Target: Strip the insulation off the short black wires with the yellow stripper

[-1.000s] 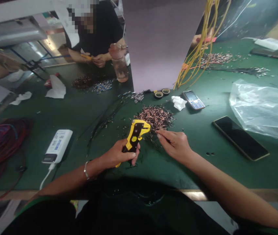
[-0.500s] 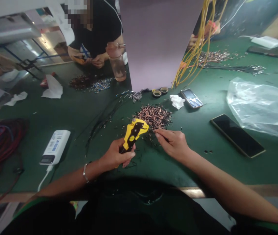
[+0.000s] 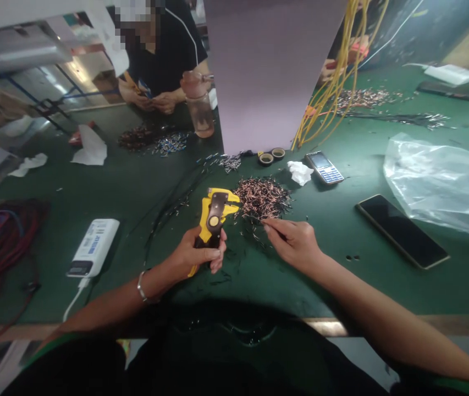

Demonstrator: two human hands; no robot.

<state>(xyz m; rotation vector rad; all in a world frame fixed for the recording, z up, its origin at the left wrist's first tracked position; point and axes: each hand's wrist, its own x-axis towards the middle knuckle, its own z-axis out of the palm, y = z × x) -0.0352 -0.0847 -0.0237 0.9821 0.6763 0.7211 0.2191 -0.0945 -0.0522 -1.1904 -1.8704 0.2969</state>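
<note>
A yellow and black wire stripper [image 3: 214, 215] is gripped by the handles in my left hand [image 3: 201, 252], its jaws pointing right. My right hand [image 3: 294, 242] pinches a short dark wire [image 3: 259, 220] between thumb and fingertips, a little right of the jaws and apart from them. Just beyond both hands lies a heap of short black wires with bare copper ends [image 3: 264, 197]. A few loose dark wires are scattered on the green table [image 3: 267, 286] below the tool.
On the left stand a white power bank [image 3: 93, 247] and coiled red cable [image 3: 1, 247]. To the right lie a black smartphone [image 3: 402, 231], a keypad phone [image 3: 325, 168] and a plastic bag [image 3: 444, 181]. A purple-grey panel [image 3: 273, 77] rises ahead; co-workers' hands [image 3: 152, 100] are beyond.
My left hand has drawn the wire stripper left, away from my right hand, and turned it more upright. My right hand has barely moved and still pinches the wire.
</note>
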